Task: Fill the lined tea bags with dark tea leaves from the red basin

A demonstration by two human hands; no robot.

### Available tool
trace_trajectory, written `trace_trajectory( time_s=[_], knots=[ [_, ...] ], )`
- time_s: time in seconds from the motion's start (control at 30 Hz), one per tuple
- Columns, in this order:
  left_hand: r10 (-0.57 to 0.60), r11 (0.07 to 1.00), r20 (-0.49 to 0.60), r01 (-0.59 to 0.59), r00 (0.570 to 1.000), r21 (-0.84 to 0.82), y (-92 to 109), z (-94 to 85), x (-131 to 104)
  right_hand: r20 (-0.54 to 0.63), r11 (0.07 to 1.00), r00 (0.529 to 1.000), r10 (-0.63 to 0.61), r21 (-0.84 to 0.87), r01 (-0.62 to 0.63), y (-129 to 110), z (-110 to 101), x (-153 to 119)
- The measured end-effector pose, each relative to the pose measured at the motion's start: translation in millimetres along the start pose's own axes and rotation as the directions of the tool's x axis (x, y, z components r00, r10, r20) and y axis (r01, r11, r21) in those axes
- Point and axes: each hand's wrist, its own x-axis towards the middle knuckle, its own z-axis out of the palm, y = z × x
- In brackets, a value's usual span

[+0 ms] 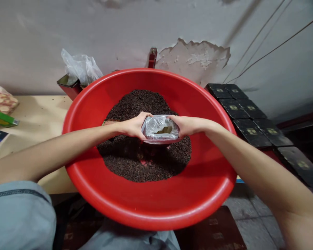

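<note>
A tin lined with a clear plastic bag (160,127) is gripped between my two hands above the large red basin (146,205). My left hand (136,125) clasps its left side, thumb at the rim. On the opposite side, my right hand (185,125) holds it with the fingers wrapped round. The bag's crumpled mouth faces up, with a dark opening in the middle; how full it is I cannot tell. Below lies a broad heap of dark brown loose bits (146,170), much like tea leaves. Something pale (110,122) lies partly hidden behind my left wrist.
Several black-lidded tins (253,132) stand in rows to the right. At the back left, a white plastic bag (82,67) rests by an open dark red tin (69,86). A green box (1,117) sits on the pale table (39,114). Behind is a peeling wall.
</note>
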Motion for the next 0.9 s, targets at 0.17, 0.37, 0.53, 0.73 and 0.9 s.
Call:
trace_trajectory(
  time_s=[0.17,0.37,0.53,0.73,0.9],
  knots=[
    [-0.004,0.999,0.033,0.005,0.999,-0.051,-5.1,0.5,-1.3,0.033,0.996,0.999,-0.006,0.087,0.003,-11.0,3.5,-9.1],
    [0.013,0.995,0.076,-0.005,0.997,-0.102,-11.1,-1.6,2.3,0.010,0.993,0.997,0.080,-0.087,-0.079,-21.2,-3.0,-14.1],
    [0.031,0.989,0.089,-0.017,0.996,-0.149,-11.3,-1.2,5.3,-0.076,0.972,0.989,0.126,-0.192,-0.139,-25.9,-8.3,-22.7],
    [-0.017,0.991,0.127,0.034,0.992,-0.131,-11.6,-8.8,9.7,-0.235,0.936,0.951,0.203,-0.238,-0.258,-30.0,-7.7,-36.5],
    [-0.081,0.990,0.200,0.102,0.977,-0.095,-8.0,-10.6,8.1,-0.082,0.968,0.967,0.241,-0.050,-0.245,-33.1,-7.7,-41.8]
  ],
)
